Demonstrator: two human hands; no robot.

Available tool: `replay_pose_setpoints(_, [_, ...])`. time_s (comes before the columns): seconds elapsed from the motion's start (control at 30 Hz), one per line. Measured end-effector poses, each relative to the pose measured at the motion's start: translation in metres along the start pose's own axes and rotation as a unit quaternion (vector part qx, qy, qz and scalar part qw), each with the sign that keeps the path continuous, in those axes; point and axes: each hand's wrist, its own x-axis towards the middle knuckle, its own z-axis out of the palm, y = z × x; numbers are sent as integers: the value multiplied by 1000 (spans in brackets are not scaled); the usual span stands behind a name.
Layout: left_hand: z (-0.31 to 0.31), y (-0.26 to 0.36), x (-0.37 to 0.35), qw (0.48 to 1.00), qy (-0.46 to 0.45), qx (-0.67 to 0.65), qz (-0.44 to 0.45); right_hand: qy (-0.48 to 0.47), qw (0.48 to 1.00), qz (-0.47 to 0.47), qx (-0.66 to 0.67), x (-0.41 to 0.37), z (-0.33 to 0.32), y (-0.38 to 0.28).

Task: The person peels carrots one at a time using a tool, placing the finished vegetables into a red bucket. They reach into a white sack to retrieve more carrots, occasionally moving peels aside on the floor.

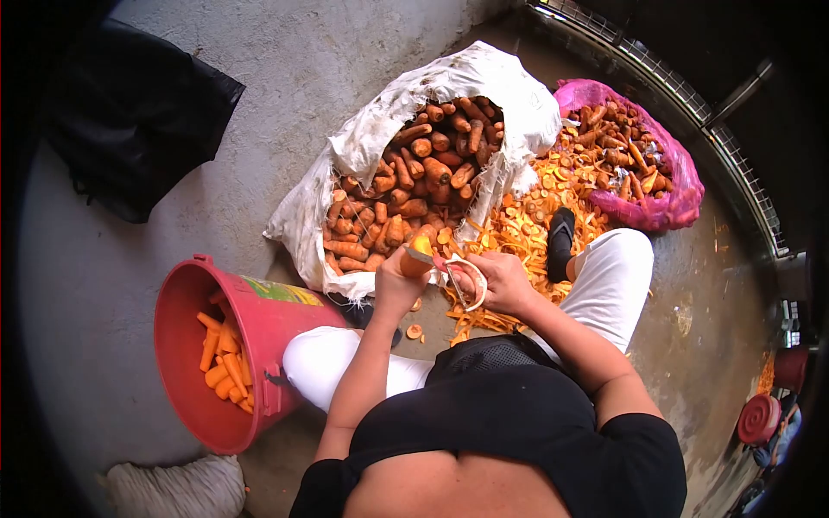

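Observation:
My left hand (399,283) is wrapped round a carrot (418,259), part orange and part brown. Beside it, my right hand (501,281) grips a peeler (466,283) with a pale curved frame, its tip at the carrot. Both hands are over my lap, just below an open white sack (306,194) full of unpeeled carrots (413,186). Orange peels and cut slices (518,237) lie on the floor to the sack's right. Peeled carrots (229,367) rest inside a tilted red bucket (285,332) at my left.
A pink mesh sack (686,186) with carrots and scraps stands at the upper right. Black cloth (142,116) hangs or lies at the upper left. A pale sack (177,488) is at the lower left. A red round lid (759,420) shows at the far right.

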Motion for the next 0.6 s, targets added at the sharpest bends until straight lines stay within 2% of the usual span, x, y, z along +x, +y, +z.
replay_pose_setpoints(0.17, [3,-5,-1,999,9,-28,-16,7,1000,15,-24,0,12,14])
replay_pose_setpoints(0.2, [2,-3,-1,999,10,-45,-11,12,994,107,-22,2,17,21])
replay_pose_setpoints(0.23, [1,0,-3,998,10,-60,-6,-71,963,244,-95,5,21,48])
replay_pose_setpoints(0.27, [1,5,-4,998,15,-57,-8,-63,946,310,-69,-3,22,73])
replay_pose_setpoints(0.3, [-2,8,0,1000,22,4,-3,-52,926,372,-42,1,17,76])
replay_pose_setpoints(0.37, [-7,8,-2,992,39,122,-10,-7,947,319,-39,-2,16,76])
replay_pose_setpoints(0.4, [-9,8,-1,974,15,223,-42,11,955,294,-39,-5,9,65])
replay_pose_setpoints(0.5, [-5,13,1,958,50,282,-9,40,975,204,81,-2,3,21])
replay_pose_setpoints(0.6, [-2,11,0,956,66,283,29,46,988,113,98,-6,17,10])
